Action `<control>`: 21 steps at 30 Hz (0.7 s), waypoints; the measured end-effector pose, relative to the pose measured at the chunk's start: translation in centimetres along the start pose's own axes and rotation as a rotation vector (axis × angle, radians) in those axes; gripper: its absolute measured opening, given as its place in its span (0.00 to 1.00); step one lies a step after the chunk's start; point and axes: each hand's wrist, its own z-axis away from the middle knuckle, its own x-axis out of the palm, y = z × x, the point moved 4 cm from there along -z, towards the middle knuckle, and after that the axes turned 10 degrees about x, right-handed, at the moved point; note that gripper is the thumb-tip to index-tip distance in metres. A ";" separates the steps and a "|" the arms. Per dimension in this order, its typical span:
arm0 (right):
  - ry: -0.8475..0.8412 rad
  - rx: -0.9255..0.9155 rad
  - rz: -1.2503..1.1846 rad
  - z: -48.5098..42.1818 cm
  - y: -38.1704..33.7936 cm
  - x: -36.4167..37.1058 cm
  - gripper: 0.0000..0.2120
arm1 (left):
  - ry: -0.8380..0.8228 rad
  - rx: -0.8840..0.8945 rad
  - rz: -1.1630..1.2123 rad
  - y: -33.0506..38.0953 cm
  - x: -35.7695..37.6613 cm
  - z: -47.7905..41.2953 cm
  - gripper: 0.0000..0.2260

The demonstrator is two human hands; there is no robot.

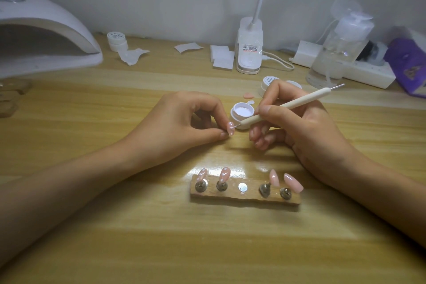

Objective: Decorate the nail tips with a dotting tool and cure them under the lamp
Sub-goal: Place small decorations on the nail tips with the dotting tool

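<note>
White open jar (234, 120) behind dotting tool (288, 105); wooden holder (244, 198) near.

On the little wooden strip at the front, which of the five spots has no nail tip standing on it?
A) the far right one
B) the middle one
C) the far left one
B: the middle spot of the wooden strip shows only a bare metal disc. Two dotted nail tips stand to its left and two plain nail tips to its right.

Lamp (49, 19) partly beyond left edge
</note>
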 end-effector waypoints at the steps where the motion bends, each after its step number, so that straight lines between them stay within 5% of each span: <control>1: -0.002 -0.002 0.000 0.0 0.0 0.0 0.08 | 0.000 0.001 0.000 0.0 0.0 0.0 0.08; 13: -0.019 -0.156 -0.061 0.2 -0.6 -0.3 0.07 | -0.001 -0.007 0.022 0.1 0.0 0.0 0.07; 21: 0.186 -0.211 0.159 -0.2 -1.2 -2.0 0.10 | 0.001 -0.020 0.031 0.1 0.0 0.1 0.07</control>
